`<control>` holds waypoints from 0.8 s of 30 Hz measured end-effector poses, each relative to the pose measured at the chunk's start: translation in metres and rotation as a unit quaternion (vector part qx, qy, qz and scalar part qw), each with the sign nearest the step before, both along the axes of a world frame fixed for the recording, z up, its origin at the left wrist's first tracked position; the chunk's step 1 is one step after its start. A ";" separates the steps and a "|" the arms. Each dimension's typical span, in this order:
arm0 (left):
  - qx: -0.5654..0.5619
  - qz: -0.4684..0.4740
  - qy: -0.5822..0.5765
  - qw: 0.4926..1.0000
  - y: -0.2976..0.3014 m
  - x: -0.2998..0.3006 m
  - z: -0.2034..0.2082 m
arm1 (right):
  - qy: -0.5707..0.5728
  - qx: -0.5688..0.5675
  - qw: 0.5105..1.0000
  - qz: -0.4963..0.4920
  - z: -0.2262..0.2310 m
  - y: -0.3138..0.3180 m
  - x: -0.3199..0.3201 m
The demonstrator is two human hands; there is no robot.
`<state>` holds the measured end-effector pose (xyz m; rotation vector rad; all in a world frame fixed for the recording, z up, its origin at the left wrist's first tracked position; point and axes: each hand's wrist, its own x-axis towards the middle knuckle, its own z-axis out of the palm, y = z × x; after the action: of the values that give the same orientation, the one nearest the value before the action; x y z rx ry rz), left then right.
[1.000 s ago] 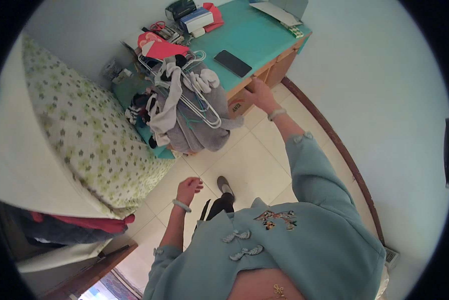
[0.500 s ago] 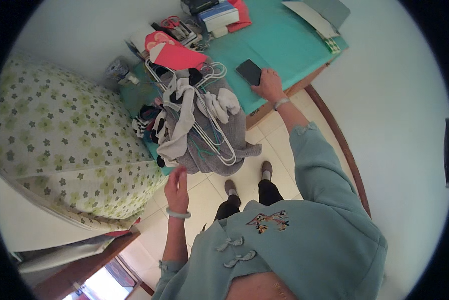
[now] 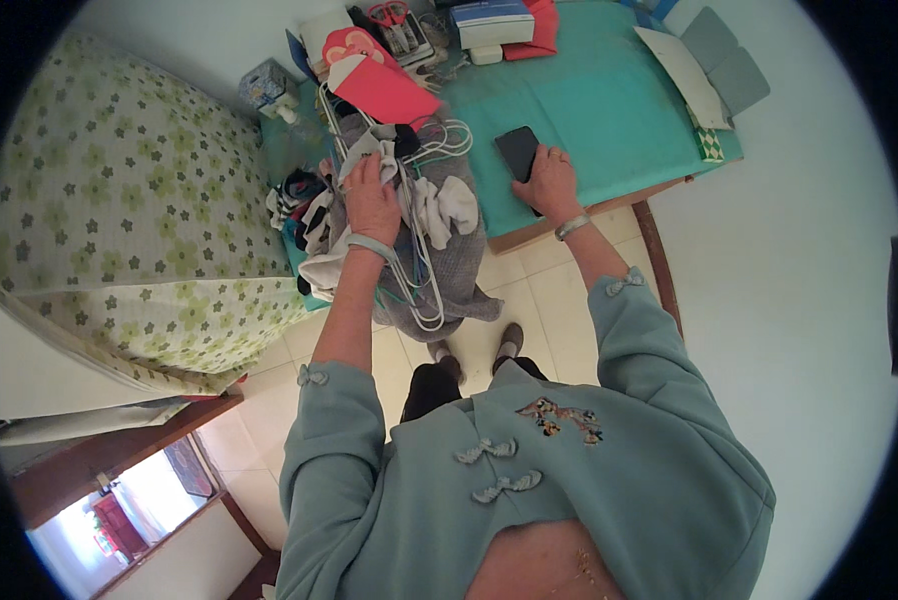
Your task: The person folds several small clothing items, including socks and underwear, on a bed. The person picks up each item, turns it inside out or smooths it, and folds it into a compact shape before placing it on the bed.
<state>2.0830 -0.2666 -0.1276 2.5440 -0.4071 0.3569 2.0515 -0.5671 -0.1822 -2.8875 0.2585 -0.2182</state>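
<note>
My left hand (image 3: pixel 372 200) rests on a heap of laundry, its fingers stretched over a pale grey-white cloth (image 3: pixel 359 152). White wire hangers (image 3: pixel 429 290) lie across a grey knitted garment (image 3: pixel 474 270) beside that hand. To their right are bunched white socks (image 3: pixel 447 208). At the heap's left sit more socks, some striped (image 3: pixel 291 200). My right hand (image 3: pixel 549 185) is closed around the right edge of a dark smartphone (image 3: pixel 516 152), which lies on the green-covered table (image 3: pixel 599 110); its lower part is hidden by the fingers.
Red envelopes (image 3: pixel 384 90), red-handled scissors (image 3: pixel 389 14) and a blue-and-white box (image 3: pixel 492 22) stand along the back. An open folder (image 3: pixel 684 75) lies at the far right. A flower-patterned cloth cover (image 3: pixel 139 200) rises at the left, next to a tissue pack (image 3: pixel 266 85).
My left hand has moved up from below the laundry heap onto the pale cloth. The right hand stays at the smartphone. The whole view has shifted slightly.
</note>
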 end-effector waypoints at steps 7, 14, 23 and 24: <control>-0.534 0.090 0.159 0.825 0.028 0.016 0.013 | -0.022 -0.005 1.000 0.008 -0.002 -0.005 -0.001; -0.543 0.090 0.236 0.801 0.056 0.005 0.045 | 0.002 0.013 1.000 -0.004 0.001 -0.006 0.003; -0.535 0.061 0.258 0.802 0.053 -0.006 0.053 | 0.029 0.012 0.998 -0.048 0.004 0.001 -0.009; -0.544 0.054 0.252 0.798 0.055 -0.005 0.052 | 0.035 0.021 0.998 -0.047 0.005 0.003 -0.010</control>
<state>2.0779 -0.2115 -0.0761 1.4132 0.1530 -0.0778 2.0418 -0.5643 -0.1769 -2.8475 0.4074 -0.1271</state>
